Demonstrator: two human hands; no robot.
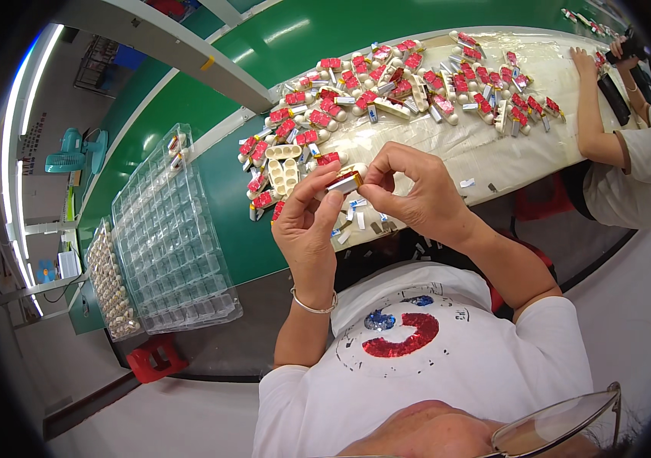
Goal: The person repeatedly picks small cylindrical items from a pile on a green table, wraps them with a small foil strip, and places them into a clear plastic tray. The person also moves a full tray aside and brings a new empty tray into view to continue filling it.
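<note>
My left hand [306, 225] is closed round a small white rounded part with a silver block [346, 183], held just above the table's near edge. At the block's right end, the thumb and forefinger of my right hand [426, 195] are pinched on its yellowish edge; whether a bit of film or tape is between them is too small to tell. Just beyond my left hand lie cream moulded pieces with round hollows [283, 177]. A large heap of similar white parts with red faces and silver blocks [356, 82] spreads behind. Small paper scraps [360, 220] lie beneath my hands.
To the left stand a clear tray with many pockets [169, 244] and a tray filled with whitish pieces [110, 286]. A metal post [188, 57] rises behind the heap. Red stools [156, 360] are below table height. At the right, a co-worker's arm [596, 114] reaches onto the table.
</note>
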